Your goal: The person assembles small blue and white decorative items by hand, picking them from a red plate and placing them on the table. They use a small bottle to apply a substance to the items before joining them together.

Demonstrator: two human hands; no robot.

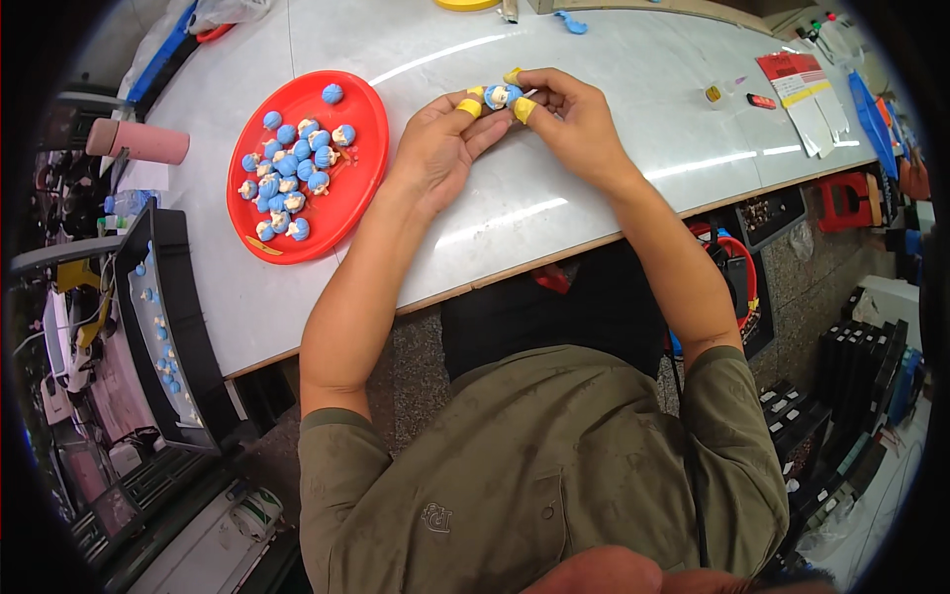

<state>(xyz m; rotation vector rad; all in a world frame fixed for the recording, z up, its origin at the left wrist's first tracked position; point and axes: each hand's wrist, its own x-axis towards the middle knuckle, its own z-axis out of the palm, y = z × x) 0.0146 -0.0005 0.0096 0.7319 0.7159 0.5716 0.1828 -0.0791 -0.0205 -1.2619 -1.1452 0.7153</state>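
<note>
Between the fingertips of both hands, above the grey table [554, 213], is a small blue and white figurine [501, 96]. My left hand [447, 139] pinches it from the left, with yellow tape round the thumb and a fingertip. From the right my right hand [564, 114] grips it with a thumb and finger, likewise wrapped in yellow. To the left of my hands lies a red round tray [358, 104] with several similar blue pieces [285, 166], many showing cream-white parts. One plain ribbed blue ball [332, 94] sits apart near the tray's far side.
A black bin [183, 297] with more blue pieces stands beside the table's left edge. A pink bottle [148, 142] lies at the far left. Papers [807, 94], a red and black small item [761, 101] and a little yellow jar [712, 94] are at the right.
</note>
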